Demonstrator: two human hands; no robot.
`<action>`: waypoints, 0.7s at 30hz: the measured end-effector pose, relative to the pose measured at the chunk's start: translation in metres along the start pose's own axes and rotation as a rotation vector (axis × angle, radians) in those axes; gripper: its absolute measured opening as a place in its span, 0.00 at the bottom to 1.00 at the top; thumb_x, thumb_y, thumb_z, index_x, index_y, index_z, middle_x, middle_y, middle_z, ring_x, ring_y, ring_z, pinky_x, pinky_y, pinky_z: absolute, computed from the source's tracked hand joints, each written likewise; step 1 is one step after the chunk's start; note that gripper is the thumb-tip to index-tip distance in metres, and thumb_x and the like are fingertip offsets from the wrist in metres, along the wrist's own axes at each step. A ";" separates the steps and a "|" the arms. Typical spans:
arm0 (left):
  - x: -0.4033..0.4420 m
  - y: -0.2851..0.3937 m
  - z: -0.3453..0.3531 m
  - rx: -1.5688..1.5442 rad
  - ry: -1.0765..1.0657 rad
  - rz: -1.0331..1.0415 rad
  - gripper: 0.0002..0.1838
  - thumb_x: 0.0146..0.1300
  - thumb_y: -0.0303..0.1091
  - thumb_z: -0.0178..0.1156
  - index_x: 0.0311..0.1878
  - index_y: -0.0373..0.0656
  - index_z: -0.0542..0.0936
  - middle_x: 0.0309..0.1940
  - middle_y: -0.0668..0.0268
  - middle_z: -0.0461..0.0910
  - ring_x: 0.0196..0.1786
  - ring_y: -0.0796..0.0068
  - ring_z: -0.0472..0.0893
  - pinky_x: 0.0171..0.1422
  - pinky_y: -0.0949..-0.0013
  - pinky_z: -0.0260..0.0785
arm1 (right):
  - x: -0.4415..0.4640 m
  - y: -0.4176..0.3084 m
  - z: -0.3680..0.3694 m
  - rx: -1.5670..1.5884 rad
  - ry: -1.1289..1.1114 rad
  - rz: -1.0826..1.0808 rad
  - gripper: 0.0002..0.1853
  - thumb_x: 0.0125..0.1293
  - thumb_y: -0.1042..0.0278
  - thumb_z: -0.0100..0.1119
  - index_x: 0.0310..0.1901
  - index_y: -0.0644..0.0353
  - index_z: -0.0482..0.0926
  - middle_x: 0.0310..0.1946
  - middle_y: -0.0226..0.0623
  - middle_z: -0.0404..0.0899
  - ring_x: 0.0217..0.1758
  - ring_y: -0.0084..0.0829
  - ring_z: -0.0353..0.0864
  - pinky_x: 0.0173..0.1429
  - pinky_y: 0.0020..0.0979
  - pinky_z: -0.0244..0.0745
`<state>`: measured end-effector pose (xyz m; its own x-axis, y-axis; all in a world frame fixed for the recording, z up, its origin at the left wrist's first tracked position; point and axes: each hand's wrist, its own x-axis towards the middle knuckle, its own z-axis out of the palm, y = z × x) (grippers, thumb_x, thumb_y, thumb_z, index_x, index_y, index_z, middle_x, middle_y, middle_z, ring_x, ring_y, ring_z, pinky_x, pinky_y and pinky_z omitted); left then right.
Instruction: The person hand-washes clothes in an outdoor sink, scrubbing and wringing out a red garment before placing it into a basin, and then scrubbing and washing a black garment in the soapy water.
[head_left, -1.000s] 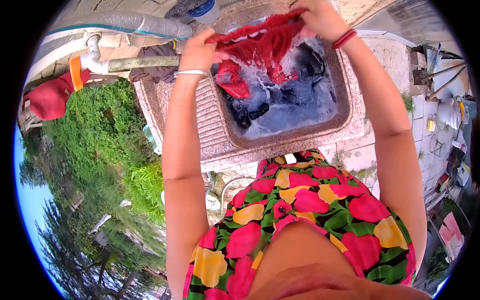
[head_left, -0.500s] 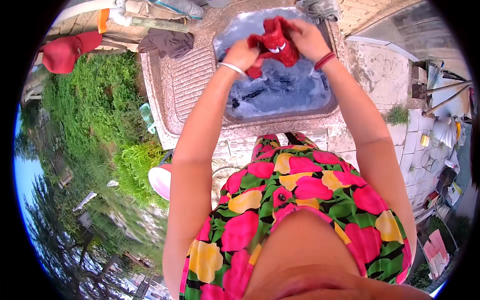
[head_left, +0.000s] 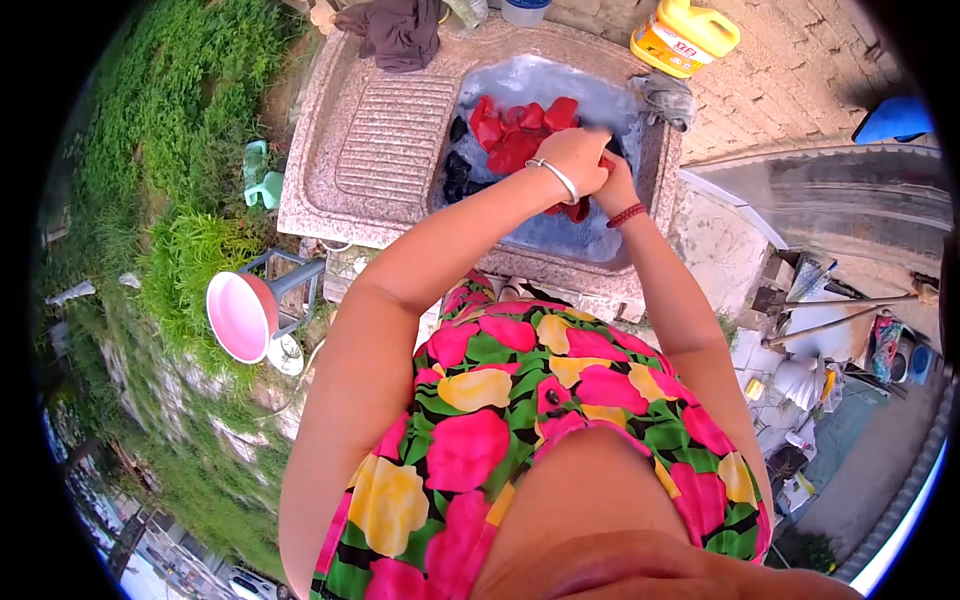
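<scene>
A red garment (head_left: 520, 135) lies bunched in the bluish, foamy water of a stone sink (head_left: 630, 250). My left hand (head_left: 575, 160), with a white bracelet at its wrist, reaches across to the right and is closed on the garment. Right beside it, my right hand (head_left: 617, 187), wearing a red cord bracelet, grips another part of the same cloth. A bit of red hangs below the two hands. Dark cloth (head_left: 458, 180) floats along the sink's left side. My fingers partly hide the held fabric.
A ribbed washboard (head_left: 395, 140) is moulded into the sink's left. Dark clothing (head_left: 400, 35) lies at its back edge, and a grey cloth (head_left: 665, 100) hangs on the right rim. Behind stands a yellow detergent jug (head_left: 685, 38). A pink basin (head_left: 242, 317) rests on a stool at left.
My hands have come together, lower and to the right in the sink. The red garment, earlier lifted and stretched between them, now lies mostly in the water. The view has shifted.
</scene>
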<state>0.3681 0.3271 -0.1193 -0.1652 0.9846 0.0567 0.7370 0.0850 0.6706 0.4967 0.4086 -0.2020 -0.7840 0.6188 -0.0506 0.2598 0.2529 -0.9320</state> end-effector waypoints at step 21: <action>0.053 -0.048 -0.040 -1.273 0.350 -0.099 0.14 0.55 0.35 0.68 0.40 0.37 0.79 0.41 0.64 0.84 0.44 0.68 0.81 0.51 0.63 0.73 | -0.036 -0.307 -0.159 0.797 0.477 -0.543 0.21 0.72 0.57 0.46 0.58 0.64 0.71 0.55 0.46 0.76 0.57 0.42 0.75 0.64 0.48 0.69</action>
<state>0.2982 0.3691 -0.1191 -0.4828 0.8753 0.0253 -0.3826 -0.2368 0.8931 0.5345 0.4273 0.1436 -0.3379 0.8396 0.4254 -0.6345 0.1306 -0.7618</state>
